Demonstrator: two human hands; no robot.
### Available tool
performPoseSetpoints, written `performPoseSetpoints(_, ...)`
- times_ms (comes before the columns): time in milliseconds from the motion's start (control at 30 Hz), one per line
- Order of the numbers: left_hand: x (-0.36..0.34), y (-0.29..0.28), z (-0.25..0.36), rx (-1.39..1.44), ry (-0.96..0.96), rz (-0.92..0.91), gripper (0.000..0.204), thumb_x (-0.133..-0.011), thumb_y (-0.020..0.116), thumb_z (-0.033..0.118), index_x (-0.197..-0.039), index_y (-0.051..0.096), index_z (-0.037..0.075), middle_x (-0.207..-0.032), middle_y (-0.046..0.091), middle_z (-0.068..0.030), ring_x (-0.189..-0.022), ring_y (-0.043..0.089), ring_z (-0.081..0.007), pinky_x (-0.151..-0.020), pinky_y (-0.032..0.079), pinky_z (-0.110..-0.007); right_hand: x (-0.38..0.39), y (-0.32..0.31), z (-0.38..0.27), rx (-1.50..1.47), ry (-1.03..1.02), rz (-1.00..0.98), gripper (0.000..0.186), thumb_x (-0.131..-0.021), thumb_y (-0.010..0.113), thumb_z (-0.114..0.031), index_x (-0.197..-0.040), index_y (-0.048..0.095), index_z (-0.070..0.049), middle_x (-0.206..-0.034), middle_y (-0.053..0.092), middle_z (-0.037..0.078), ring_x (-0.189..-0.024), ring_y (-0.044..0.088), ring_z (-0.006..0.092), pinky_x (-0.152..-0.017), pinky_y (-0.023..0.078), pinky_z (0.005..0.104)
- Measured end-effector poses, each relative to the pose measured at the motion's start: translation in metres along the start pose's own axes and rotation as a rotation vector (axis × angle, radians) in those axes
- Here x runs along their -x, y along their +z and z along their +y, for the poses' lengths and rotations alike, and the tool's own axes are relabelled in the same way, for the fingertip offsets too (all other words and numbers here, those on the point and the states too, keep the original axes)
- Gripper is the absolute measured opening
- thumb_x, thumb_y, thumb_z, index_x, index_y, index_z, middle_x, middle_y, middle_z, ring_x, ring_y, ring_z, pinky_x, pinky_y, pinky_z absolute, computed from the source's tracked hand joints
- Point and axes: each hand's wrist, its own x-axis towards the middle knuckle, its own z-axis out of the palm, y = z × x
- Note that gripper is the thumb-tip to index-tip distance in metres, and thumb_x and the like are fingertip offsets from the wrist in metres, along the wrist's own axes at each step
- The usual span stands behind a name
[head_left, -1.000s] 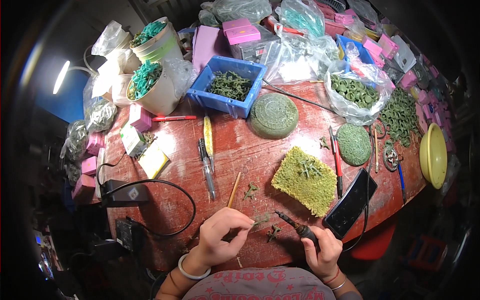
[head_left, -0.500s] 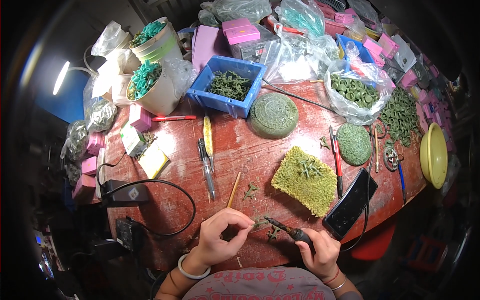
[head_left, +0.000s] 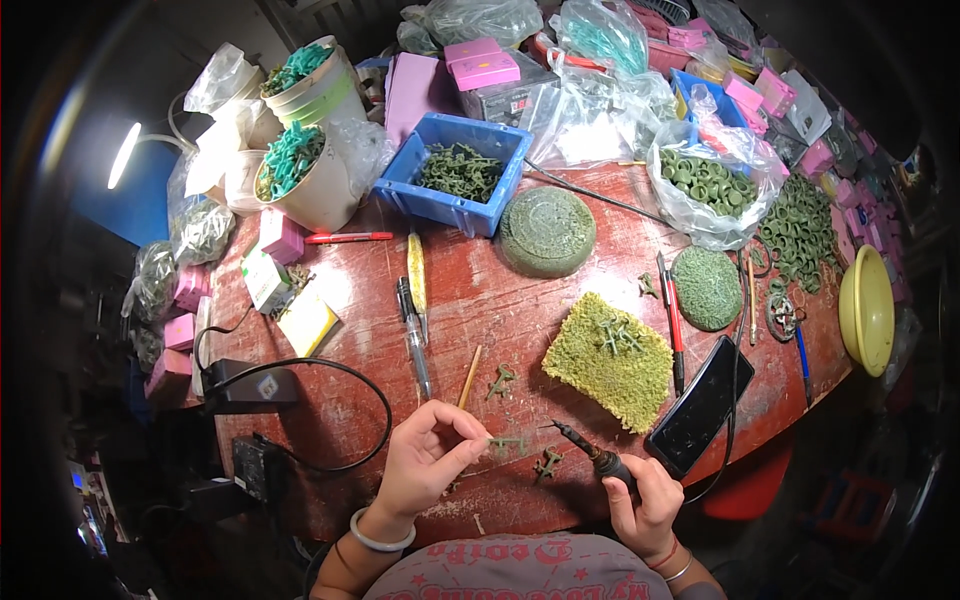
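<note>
In my left hand (head_left: pixel 432 455), thumb and forefinger pinch a small green branched piece (head_left: pixel 508 443). My right hand (head_left: pixel 645 510) grips a black pen-like tool with a fine metal tip (head_left: pixel 590 448), pointing left, short of that piece, its cord trailing rightward. Similar green pieces lie on the red table (head_left: pixel 380 480), one above my fingers (head_left: pixel 500 382) and another between my hands (head_left: pixel 547 463). A wooden stick (head_left: pixel 470 372) rests just beyond my left hand. The yellow-green textured pad (head_left: pixel 590 375) carries more pieces (head_left: pixel 620 338). A phone (head_left: pixel 700 405) sits right of it.
Farther back are a blue bin (head_left: pixel 450 220) of green parts, pots (head_left: pixel 310 195) of turquoise pieces, green round blocks (head_left: pixel 545 235), a bag (head_left: pixel 705 185) of green rings and pink boxes (head_left: pixel 480 65). Pens (head_left: pixel 410 335), a yellow basin (head_left: pixel 865 310) and a black adapter (head_left: pixel 250 390) surround the work area.
My left hand has shifted left and slightly upward with the green piece. The tool's tip swung in toward the piece half a second ago and is now back up and to the right.
</note>
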Motion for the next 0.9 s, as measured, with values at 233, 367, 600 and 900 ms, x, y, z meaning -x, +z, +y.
performPoseSetpoints(233,0.000,0.003,-0.001,-0.009,0.022,0.027,0.017,-0.096,0.068,-0.009,-0.107,0.058,0.000,-0.102,0.067,-0.0081,-0.090,0.063,-0.0098,-0.079,0.053,-0.024,0.007,0.006,0.002,0.032,-0.107,-0.018,0.029,-0.091,0.080,-0.017,-0.110,0.071,0.002,-0.084,0.071,0.012,-0.060,0.064,0.0261,-0.054,0.050,0.0335)
performPoseSetpoints(367,0.000,0.007,-0.003,-0.057,0.042,0.061,0.016,-0.097,0.066,-0.010,-0.105,0.057,0.000,-0.099,0.064,-0.0052,-0.087,0.061,-0.0073,-0.076,0.051,-0.022,0.011,0.010,0.005,0.084,-0.134,-0.023,0.032,-0.090,0.082,-0.020,-0.111,0.071,0.002,-0.083,0.070,0.011,-0.060,0.064,0.0259,-0.054,0.051,0.0339)
performPoseSetpoints(600,0.000,0.012,-0.004,-0.149,0.080,0.071,0.017,-0.096,0.065,-0.011,-0.104,0.057,0.001,-0.098,0.059,-0.0022,-0.085,0.059,-0.0056,-0.074,0.049,-0.021,0.009,0.013,0.005,0.179,-0.178,-0.047,0.040,-0.086,0.086,-0.026,-0.113,0.074,-0.001,-0.075,0.063,0.008,-0.056,0.062,0.0226,-0.051,0.049,0.0328)
performPoseSetpoints(900,0.001,0.009,-0.008,-0.328,0.110,0.041,0.018,-0.093,0.065,-0.014,-0.100,0.057,0.001,-0.100,0.056,-0.0059,-0.090,0.060,-0.0111,-0.082,0.050,-0.025,0.008,0.014,0.003,0.235,-0.196,-0.058,0.042,-0.084,0.087,-0.027,-0.115,0.075,-0.001,-0.072,0.059,0.006,-0.054,0.061,0.0215,-0.050,0.048,0.0323)
